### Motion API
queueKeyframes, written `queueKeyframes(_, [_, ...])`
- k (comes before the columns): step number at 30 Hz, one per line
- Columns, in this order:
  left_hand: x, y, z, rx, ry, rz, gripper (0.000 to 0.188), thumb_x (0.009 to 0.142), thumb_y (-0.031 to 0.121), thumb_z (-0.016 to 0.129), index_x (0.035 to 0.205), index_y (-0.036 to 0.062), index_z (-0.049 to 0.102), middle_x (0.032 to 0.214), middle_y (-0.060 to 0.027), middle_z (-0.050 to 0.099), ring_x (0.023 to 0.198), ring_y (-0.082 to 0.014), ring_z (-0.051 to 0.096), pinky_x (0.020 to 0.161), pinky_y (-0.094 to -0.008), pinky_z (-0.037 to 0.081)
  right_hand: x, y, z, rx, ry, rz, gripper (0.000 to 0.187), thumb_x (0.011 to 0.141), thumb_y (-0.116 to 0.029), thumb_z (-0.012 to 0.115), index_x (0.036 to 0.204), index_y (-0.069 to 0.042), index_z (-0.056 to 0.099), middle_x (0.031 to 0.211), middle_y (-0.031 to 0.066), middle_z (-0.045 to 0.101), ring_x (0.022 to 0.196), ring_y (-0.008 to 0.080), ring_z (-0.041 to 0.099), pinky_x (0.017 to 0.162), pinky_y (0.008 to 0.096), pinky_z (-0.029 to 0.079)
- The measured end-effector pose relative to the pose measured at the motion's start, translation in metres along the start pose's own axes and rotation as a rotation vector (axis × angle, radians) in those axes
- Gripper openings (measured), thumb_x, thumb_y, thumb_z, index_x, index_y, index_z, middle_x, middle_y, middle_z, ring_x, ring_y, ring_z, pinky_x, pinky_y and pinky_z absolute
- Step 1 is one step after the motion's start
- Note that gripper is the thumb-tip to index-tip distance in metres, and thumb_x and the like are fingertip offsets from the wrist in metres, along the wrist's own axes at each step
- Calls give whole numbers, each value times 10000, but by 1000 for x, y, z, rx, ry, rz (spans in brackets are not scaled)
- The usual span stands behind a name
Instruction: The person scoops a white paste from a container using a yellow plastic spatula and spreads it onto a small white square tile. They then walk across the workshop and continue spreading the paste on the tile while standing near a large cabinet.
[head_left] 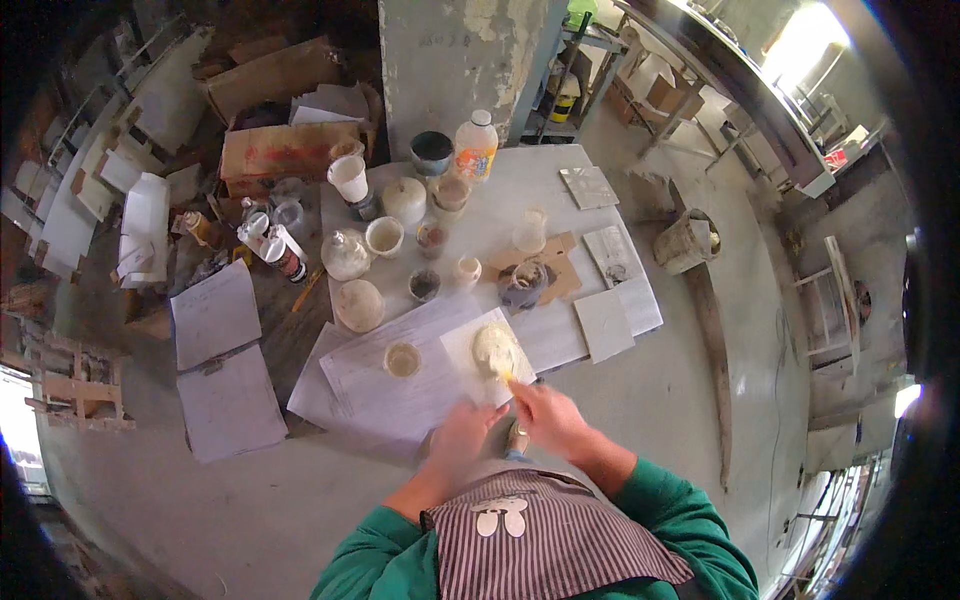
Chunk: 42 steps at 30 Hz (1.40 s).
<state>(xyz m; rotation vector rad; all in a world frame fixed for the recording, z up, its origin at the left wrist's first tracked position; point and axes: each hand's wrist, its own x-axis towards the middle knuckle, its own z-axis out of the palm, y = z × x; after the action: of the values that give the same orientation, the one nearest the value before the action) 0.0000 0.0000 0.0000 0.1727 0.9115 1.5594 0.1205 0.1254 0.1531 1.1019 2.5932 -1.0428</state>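
My right hand (pixel 548 415) is closed round a slim yellow tool (pixel 508 377); its kind is too small to tell. The tool's tip meets a mound of cream-coloured paste (pixel 494 345). This paste lies on a square white tile (pixel 462 350) at the table's near edge. My left hand (pixel 462 436) is beside the tile's near corner, fingertips at or close to it. Motion smears its fingers, so its grip is unclear. Left of the tile, a cup of pale material (pixel 403 360) stands on large white paper sheets (pixel 350 372).
On the white table (pixel 590 160) stand several cups, a white bottle (pixel 476 145), round pale pots and a dark-stained container (pixel 523 286) on cardboard. Flat tiles (pixel 603 325) line its right side. A bucket (pixel 686 242) stands on the floor at right, cardboard boxes (pixel 290 155) at back left.
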Motion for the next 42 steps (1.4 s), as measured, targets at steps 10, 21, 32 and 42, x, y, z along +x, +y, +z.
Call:
queueKeyframes(10, [-7,-6,5,384,-116,131,451,929,-49,462,1377,-50,411,1352,-143,525,1249,-272,525,1065,-428,471,-23,-5,-21,26,43,-103,269,927,-199,546,1154,-112,661,876,231,660,842,432,640,708,493,512])
queueKeyframes(21, [-14,-5,1,454,-53,76,483,922,-65,470,1394,16,416,1362,-119,527,1254,-265,523,1066,-462,452,-25,26,-46,230,40,-105,281,910,-182,568,1160,-92,657,920,219,658,887,402,641,722,465,515])
queueKeyframes(32, [-24,44,91,239,41,128,484,936,-72,469,1407,18,400,1375,-117,521,1257,-259,520,1076,-453,441,-58,56,-12,1992,-93,567,336,1062,-301,310,1328,-174,472,687,-57,353,519,56,271,458,203,271])
queueKeyframes(42, [-30,59,96,819,-187,202,454,923,-32,538,1367,-19,441,1286,-110,587,1157,-201,581,997,-367,478,-51,71,-57,1839,-4,329,304,1064,-311,375,1277,-139,506,681,-49,349,544,62,290,464,208,246])
